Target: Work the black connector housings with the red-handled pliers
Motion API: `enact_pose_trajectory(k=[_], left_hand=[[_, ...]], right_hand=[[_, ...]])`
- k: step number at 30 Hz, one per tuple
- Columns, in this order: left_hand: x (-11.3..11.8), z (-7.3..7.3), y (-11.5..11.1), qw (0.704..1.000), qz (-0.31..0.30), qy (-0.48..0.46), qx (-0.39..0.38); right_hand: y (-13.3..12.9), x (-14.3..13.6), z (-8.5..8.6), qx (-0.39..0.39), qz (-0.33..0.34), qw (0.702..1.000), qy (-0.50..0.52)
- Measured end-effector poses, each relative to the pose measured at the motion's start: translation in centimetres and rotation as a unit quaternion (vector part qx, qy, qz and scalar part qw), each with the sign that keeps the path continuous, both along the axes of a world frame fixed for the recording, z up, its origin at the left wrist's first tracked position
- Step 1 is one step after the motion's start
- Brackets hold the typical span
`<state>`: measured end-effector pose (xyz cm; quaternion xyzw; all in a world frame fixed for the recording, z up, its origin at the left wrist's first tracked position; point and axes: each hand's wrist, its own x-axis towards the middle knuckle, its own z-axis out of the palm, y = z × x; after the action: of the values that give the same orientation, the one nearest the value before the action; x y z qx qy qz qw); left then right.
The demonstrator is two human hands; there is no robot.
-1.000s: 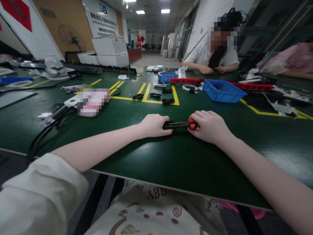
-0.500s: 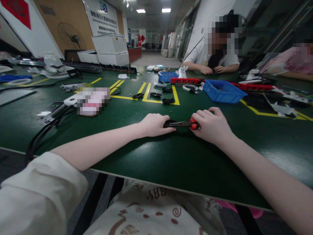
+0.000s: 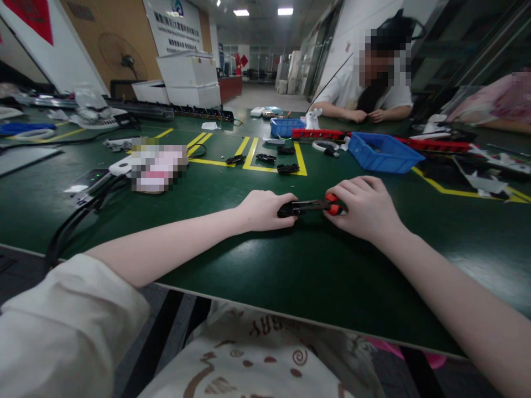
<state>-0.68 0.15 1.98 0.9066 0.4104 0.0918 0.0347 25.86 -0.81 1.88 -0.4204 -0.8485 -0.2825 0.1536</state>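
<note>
My left hand (image 3: 261, 210) is closed around a small black part (image 3: 286, 209), pinched between thumb and fingers just above the green table. In my right hand (image 3: 363, 207) is a pair of needle-nose pliers (image 3: 312, 205) with red-orange handles, its dark jaws pointing left. The tips of the jaws meet the black part near my left thumb; how they grip it is too small to tell. Beyond my hands, several similar black parts (image 3: 287, 168) lie in and beside a yellow-taped rectangle.
A blue bin (image 3: 384, 153) stands at the right, with a smaller blue bin (image 3: 286, 127) farther back. At the left lie a phone (image 3: 160, 171) and black cables (image 3: 74, 221). Across the green table (image 3: 257, 265) sits a person (image 3: 369, 99) with hands resting on it.
My right hand has shifted slightly right, and the pliers' red handles appear a little more spread. My left hand stays in nearly the same place, holding the black part.
</note>
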Motion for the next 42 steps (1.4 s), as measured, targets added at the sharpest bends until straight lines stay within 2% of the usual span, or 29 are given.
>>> enact_pose_trajectory(k=[5, 11, 20, 25, 27, 30, 32, 36, 42], left_hand=[[0.0, -0.2, -0.1, 0.999, -0.025, -0.006, 0.028], [-0.2, -0.3, -0.5, 0.999, -0.013, 0.002, 0.033], [-0.8, 1.4, -0.8, 1.000, 0.001, 0.021, -0.019], [-2.0, 2.4, 0.1, 0.997, -0.017, 0.045, -0.061], [-2.7, 2.2, 0.9, 0.997, -0.036, 0.032, -0.063], [-3.4, 1.0, 2.4, 0.989, -0.143, -0.046, -0.015], [-3.5, -0.2, 3.1, 0.976, -0.203, -0.084, -0.010], [-3.1, -1.4, 3.4, 0.971, -0.217, -0.089, -0.049], [-2.4, -0.9, 3.0, 0.965, -0.228, -0.111, -0.066]], right_hand=[[0.0, 0.2, 0.2, -0.003, -0.004, 1.000, 0.022], [0.2, 0.5, 0.1, -0.004, -0.006, 1.000, 0.018], [0.4, 0.8, -0.1, -0.016, -0.004, 1.000, 0.022], [0.9, 1.3, -0.5, -0.050, -0.012, 0.998, 0.039], [1.1, 1.5, -0.7, -0.061, -0.013, 0.997, 0.041], [1.3, 1.6, -0.9, -0.068, -0.008, 0.997, 0.039], [1.3, 1.5, -0.9, -0.070, -0.003, 0.997, 0.036], [1.2, 1.2, -0.9, -0.068, 0.010, 0.997, 0.029], [0.9, 0.7, -0.7, -0.080, 0.019, 0.996, 0.039]])
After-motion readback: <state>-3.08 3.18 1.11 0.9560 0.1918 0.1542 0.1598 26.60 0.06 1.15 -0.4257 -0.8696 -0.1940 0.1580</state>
